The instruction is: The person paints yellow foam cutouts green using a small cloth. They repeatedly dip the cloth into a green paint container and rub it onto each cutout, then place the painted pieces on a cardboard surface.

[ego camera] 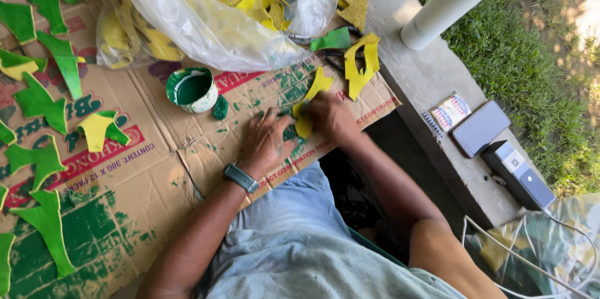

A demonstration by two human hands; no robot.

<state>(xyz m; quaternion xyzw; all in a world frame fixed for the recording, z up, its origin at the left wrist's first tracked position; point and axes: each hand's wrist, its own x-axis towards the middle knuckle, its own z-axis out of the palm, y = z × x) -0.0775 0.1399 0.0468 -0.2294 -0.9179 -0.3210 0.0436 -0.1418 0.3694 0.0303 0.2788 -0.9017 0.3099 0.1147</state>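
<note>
Dark phone screen (480, 128) beside small colourful packet (451, 111)

Both hands on a yellow leaf-shaped cutout (307, 106) over paint-stained cardboard (187, 149)

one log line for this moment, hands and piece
left hand pressing cardboard sheet | right hand holding yellow cutout | green paint cup beside left hand
</note>
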